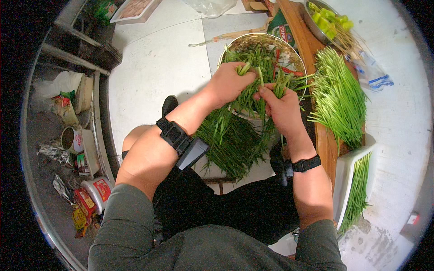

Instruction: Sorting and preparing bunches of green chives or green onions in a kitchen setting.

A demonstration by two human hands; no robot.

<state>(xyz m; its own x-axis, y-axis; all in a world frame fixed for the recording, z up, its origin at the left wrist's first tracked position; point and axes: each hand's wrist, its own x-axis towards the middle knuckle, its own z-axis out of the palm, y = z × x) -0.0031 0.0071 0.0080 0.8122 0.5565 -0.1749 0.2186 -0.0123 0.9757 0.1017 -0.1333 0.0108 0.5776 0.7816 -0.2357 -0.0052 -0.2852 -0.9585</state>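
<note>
My left hand [232, 79] pinches a few green chive stalks [243, 69] by their pale ends, above a scrap bucket [288, 50]. Beside it, my right hand [283, 105] grips a small bunch of chives [280, 87] whose long leaves hang down. A single pale stalk stands up between the two hands. Chive trimmings [242, 54] and some red pieces [292, 71] lie inside the bucket. Between my knees rests a pile of dark green chives [230, 145], leaves towards me. Its lower support is mostly hidden.
On my right, a wooden bench [326, 139] carries a bundle of chives [339, 98]. A metal bowl [307, 10] with green pepper skewers [330, 22] and a plastic bag [373, 73] lie farther up. A white tray [342, 183] holds more chives. Left, a shelf carries tubs [98, 194].
</note>
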